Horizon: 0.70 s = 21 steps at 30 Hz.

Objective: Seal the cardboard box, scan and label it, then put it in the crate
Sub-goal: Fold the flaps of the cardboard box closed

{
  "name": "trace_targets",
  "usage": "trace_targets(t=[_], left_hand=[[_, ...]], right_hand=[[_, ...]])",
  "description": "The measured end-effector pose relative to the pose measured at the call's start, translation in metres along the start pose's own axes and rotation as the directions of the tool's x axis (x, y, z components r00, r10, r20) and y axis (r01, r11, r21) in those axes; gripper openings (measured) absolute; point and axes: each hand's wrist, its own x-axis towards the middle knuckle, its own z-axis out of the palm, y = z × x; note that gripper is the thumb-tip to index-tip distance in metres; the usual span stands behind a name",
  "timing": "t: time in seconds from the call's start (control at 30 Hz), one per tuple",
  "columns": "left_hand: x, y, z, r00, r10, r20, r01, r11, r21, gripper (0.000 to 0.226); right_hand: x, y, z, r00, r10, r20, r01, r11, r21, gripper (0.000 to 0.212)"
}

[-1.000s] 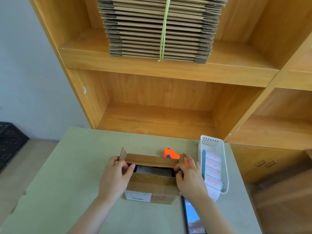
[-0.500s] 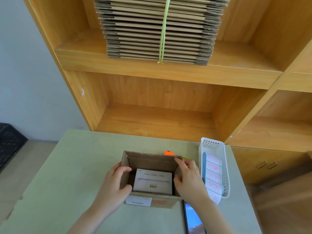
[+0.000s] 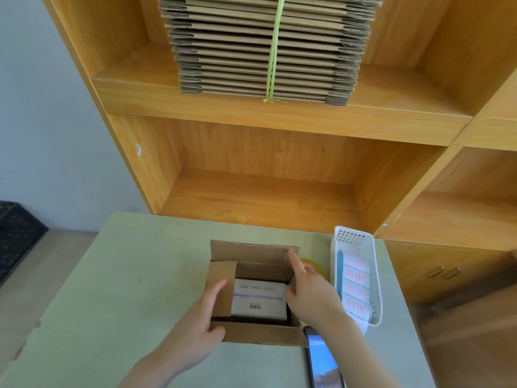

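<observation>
An open brown cardboard box (image 3: 260,333) stands on the pale green table (image 3: 117,289), flaps up. Inside lies a small white carton (image 3: 258,299) with a purple line and a barcode. My left hand (image 3: 205,323) presses the left side flap inward with straight fingers, thumb on the near left corner. My right hand (image 3: 309,289) is at the right wall, its forefinger stretched up along the far flap's right edge. A tape roll (image 3: 313,265) peeks out behind my right hand. A phone (image 3: 321,359) with a lit screen lies at the box's near right.
A white plastic basket (image 3: 363,239) holding a roll of red-printed labels (image 3: 356,287) stands right of the box. A wooden shelf unit (image 3: 251,197) rises behind the table, with a tied bundle of flat cartons (image 3: 268,46) above. A black crate (image 3: 16,233) sits on the floor at left.
The flaps that were folded nearly closed a second ago have opened, showing the white carton. My left hand now pushes the left flap in, and my right forefinger has reached up the far flap.
</observation>
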Motion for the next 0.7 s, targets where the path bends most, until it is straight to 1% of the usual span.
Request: trace_targets(t=[0.07, 0.2, 0.23, 0.3, 0.33, 0.37, 0.43, 0.5, 0.6, 0.7], left_hand=[[0.005, 0.001, -0.001, 1.0, 0.011, 0.012, -0.011, 0.999, 0.032, 0.073], [0.013, 0.0, -0.014, 0.999, 0.035, 0.028, -0.037, 0.996, 0.086, 0.043], [0.014, -0.001, -0.019, 0.997, 0.042, 0.062, -0.045, 0.997, 0.058, 0.043], [0.015, -0.003, -0.029, 0.988, 0.068, 0.139, -0.068, 0.998, -0.004, 0.054], [0.015, -0.002, -0.033, 0.984, 0.078, 0.159, -0.077, 0.997, -0.012, 0.055], [0.016, -0.002, -0.035, 0.984, 0.083, 0.155, -0.083, 0.996, -0.008, 0.05], [0.02, -0.002, -0.037, 0.992, 0.091, 0.086, -0.092, 0.996, 0.005, 0.035], [0.024, -0.001, -0.036, 0.995, 0.103, 0.007, -0.104, 0.994, 0.046, 0.025], [0.03, -0.001, -0.033, 0.989, 0.134, -0.067, -0.124, 0.983, 0.132, 0.02], [0.038, -0.008, -0.028, 0.98, 0.16, -0.121, -0.138, 0.976, 0.171, 0.024]], right_hand=[[0.004, -0.001, 0.001, 1.0, -0.026, 0.001, 0.026, 0.999, -0.018, 0.076], [0.003, -0.001, 0.009, 0.999, -0.032, -0.016, 0.032, 0.999, -0.015, 0.076], [0.0, 0.0, 0.012, 0.999, -0.034, -0.026, 0.034, 0.999, 0.002, 0.076], [-0.005, 0.003, 0.016, 0.998, -0.047, -0.035, 0.048, 0.998, 0.039, 0.076], [-0.007, 0.003, 0.018, 0.998, -0.053, -0.04, 0.056, 0.997, 0.061, 0.074], [-0.008, 0.005, 0.018, 0.997, -0.052, -0.049, 0.056, 0.994, 0.092, 0.07], [-0.01, 0.005, 0.016, 0.998, -0.012, -0.056, 0.02, 0.987, 0.161, 0.058], [-0.011, 0.006, 0.012, 1.0, 0.021, -0.017, -0.017, 0.98, 0.196, 0.051], [-0.011, 0.009, 0.007, 0.999, 0.025, 0.046, -0.035, 0.973, 0.227, 0.041], [-0.01, 0.014, 0.008, 0.999, 0.022, 0.038, -0.029, 0.979, 0.2, 0.023]])
